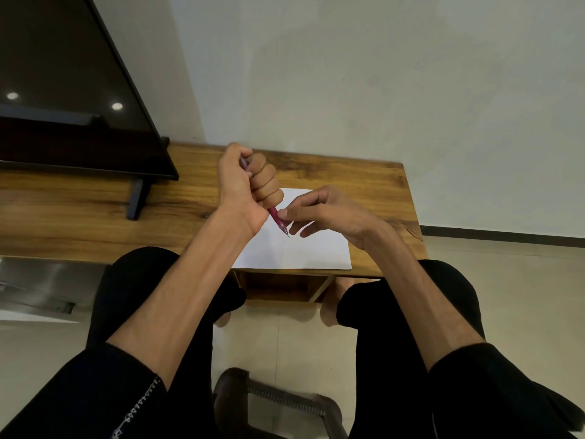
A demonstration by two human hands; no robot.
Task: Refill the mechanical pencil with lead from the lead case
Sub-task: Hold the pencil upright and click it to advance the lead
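Note:
A pink mechanical pencil (pixel 276 218) is clenched in the fist of my left hand (pixel 246 185), tip pointing down and toward me above the white sheet of paper (pixel 304 248). Its upper end shows between thumb and fingers at the top of the fist. My right hand (pixel 319 213) pinches the lower barrel near the metal tip with thumb and forefinger, the other fingers spread. The lead case is not visible.
The paper lies on a wooden table (pixel 364 182) against a pale wall. A dark monitor (pixel 72 90) on a stand (pixel 136 198) fills the table's left side. My knees in black trousers sit under the front edge, above a chair base (pixel 278 403).

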